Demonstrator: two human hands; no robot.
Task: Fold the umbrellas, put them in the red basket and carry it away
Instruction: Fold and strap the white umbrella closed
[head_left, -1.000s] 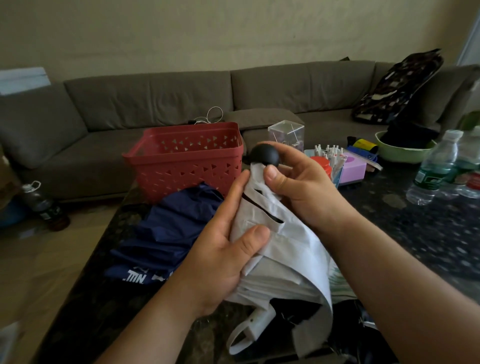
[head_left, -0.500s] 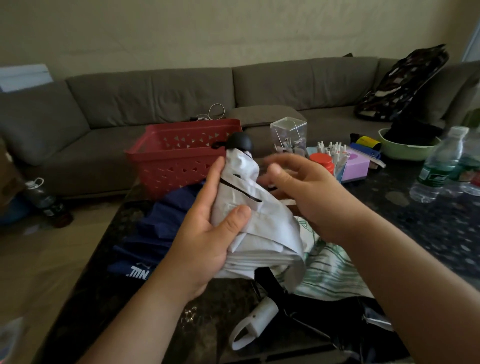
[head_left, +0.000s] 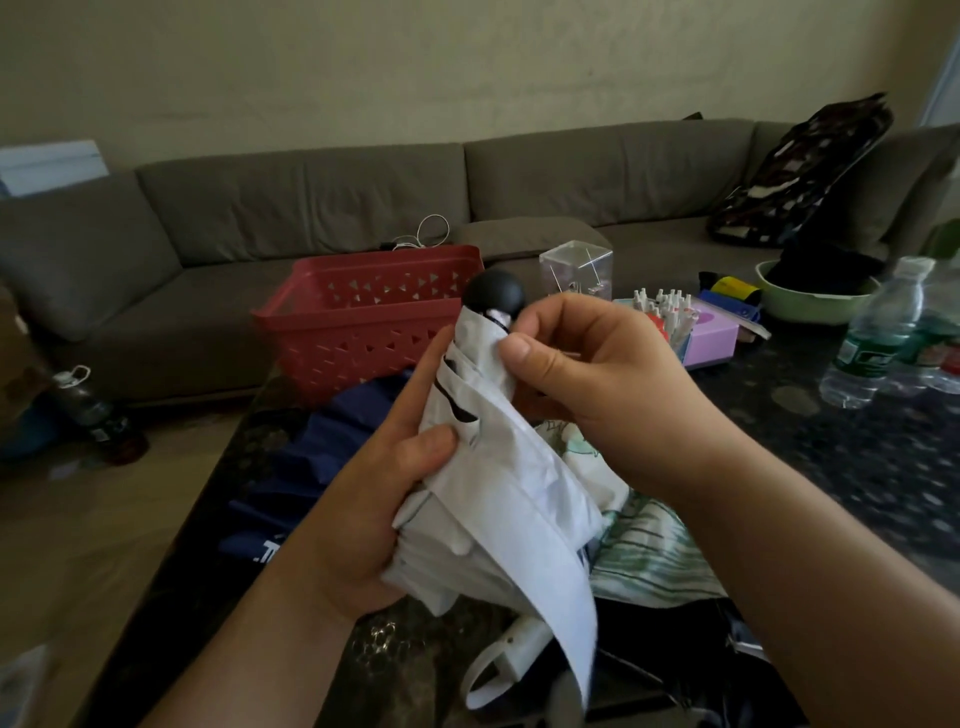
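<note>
My right hand had returned to the white umbrella, its grip pinching the canopy just below the black cap; the left hand clamped the bundle above the tabletop. Folding continued; red basket sat behind.

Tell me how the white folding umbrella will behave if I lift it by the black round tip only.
The white folding umbrella probably sags: its fabric hangs in loose folds and a strap dangles. It seems light. The smooth black round tip may slip.
</note>
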